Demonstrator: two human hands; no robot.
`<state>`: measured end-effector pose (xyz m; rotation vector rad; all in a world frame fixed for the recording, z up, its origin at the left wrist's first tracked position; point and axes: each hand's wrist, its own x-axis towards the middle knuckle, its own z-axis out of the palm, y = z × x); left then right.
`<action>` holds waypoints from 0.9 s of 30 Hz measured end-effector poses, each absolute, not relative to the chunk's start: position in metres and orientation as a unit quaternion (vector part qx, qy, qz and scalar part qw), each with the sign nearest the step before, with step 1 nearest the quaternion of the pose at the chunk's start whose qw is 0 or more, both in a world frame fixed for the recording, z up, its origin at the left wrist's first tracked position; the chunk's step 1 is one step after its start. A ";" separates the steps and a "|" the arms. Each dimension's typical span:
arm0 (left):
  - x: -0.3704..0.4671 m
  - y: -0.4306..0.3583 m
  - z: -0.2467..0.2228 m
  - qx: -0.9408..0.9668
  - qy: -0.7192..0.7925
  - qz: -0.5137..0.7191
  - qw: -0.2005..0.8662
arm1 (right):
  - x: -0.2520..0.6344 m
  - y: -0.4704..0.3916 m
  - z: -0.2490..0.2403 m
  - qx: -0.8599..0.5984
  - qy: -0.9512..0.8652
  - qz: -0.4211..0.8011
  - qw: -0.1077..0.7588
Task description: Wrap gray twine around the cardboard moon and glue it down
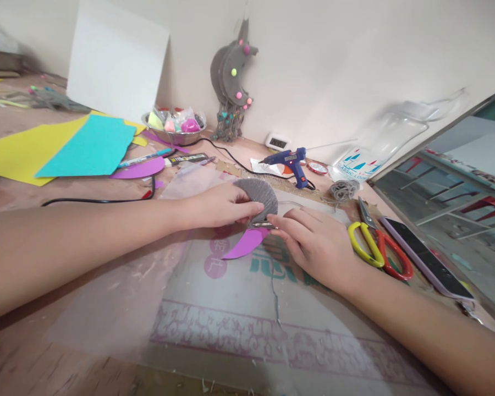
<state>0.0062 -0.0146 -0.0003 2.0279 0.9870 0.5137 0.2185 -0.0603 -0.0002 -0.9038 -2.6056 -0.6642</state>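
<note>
A purple crescent point(247, 243), its upper part wrapped closely in grey yarn point(260, 192), is held over the plastic sheet. My left hand point(231, 206) grips the wrapped part between thumb and fingers. At the lower edge of the wrapping, my right hand point(309, 239) has its fingertips pinched together, seemingly on the yarn. A small shiny strip point(263, 224) shows by those fingertips; its kind is unclear. One thin grey strand runs from the crescent behind my right hand. The crescent's bare purple tip points down and left.
At the back lie a blue glue gun point(289, 160), a grey yarn ball point(344, 190) and a bowl point(177, 133) of coloured clay. Scissors point(379, 247) and a phone point(429, 256) are on the right. Yellow point(20, 146) and turquoise sheets point(88, 146) lie left. A decorated moon point(235, 71) hangs behind.
</note>
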 end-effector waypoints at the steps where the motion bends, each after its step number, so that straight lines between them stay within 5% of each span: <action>1: 0.006 -0.015 0.000 0.802 0.391 0.203 0.404 | 0.219 -0.060 0.000 -0.314 -0.909 -0.228 0.154; 10: 0.007 -0.013 0.001 0.801 0.361 0.226 0.420 | 0.219 -0.059 -0.001 -0.317 -0.906 -0.202 0.193; 27: 0.006 -0.014 -0.002 0.812 0.387 0.204 0.387 | 0.217 -0.064 0.001 -0.328 -0.907 -0.225 0.140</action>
